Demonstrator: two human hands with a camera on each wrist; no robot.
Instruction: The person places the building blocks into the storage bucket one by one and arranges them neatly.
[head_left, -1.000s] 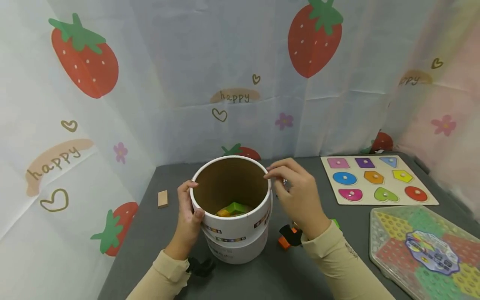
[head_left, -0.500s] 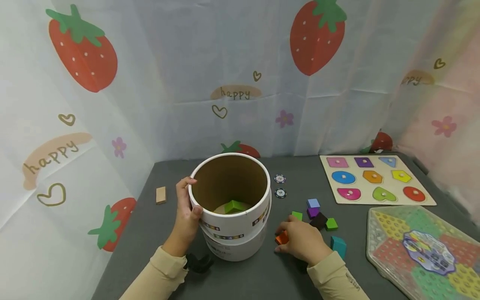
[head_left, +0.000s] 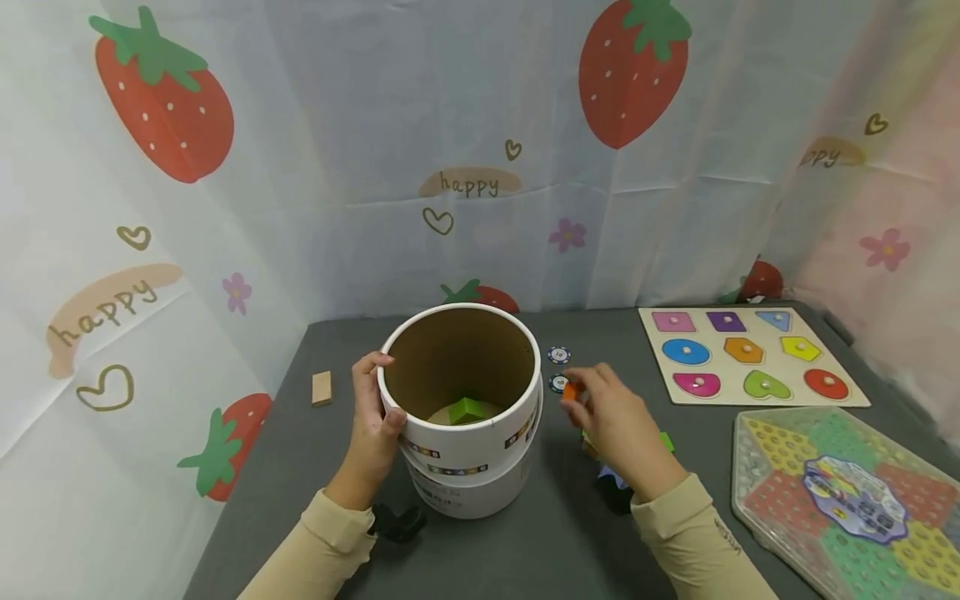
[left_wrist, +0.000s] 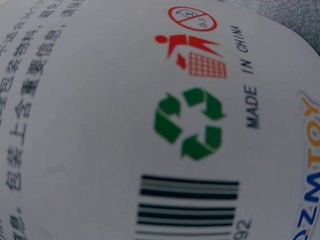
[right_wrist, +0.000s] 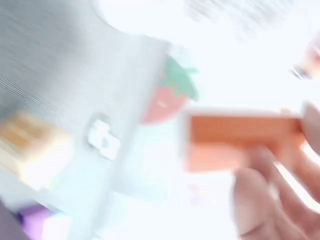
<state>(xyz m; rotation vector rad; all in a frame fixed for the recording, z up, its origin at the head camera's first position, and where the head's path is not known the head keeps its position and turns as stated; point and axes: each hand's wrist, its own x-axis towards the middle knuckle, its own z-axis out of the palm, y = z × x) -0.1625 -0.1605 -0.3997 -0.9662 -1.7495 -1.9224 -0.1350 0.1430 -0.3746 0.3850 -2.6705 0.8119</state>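
My left hand (head_left: 369, 442) grips the rim of a tall white bucket (head_left: 472, 492) at its left side, fingers over the edge and thumb in front. Printed text, a barcode and a recycling mark fill the bucket wall (left_wrist: 100, 125) in the left wrist view. Inside the bucket a green block (head_left: 467, 411) lies on the bottom. Right of the bucket, my right hand (head_left: 622, 429) pinches an orange block (head_left: 570, 391) above the table. In the blurred, overexposed right wrist view, the orange block (right_wrist: 220, 145) juts out from the fingertips. Loose blocks beneath the right hand are partly hidden.
Two poker chips, one farther (head_left: 558, 355), lie behind the right hand. A plain wooden block (head_left: 322, 388) sits at left. On the right are a shape puzzle board (head_left: 716, 342) and a clear-lidded game board (head_left: 855, 500). A strawberry-print curtain (head_left: 360, 250) encloses the table.
My right hand went from the bucket's rim down to the blocks, took hold of the orange block, and lifted it toward the bucket. My left hand stays on the rim.
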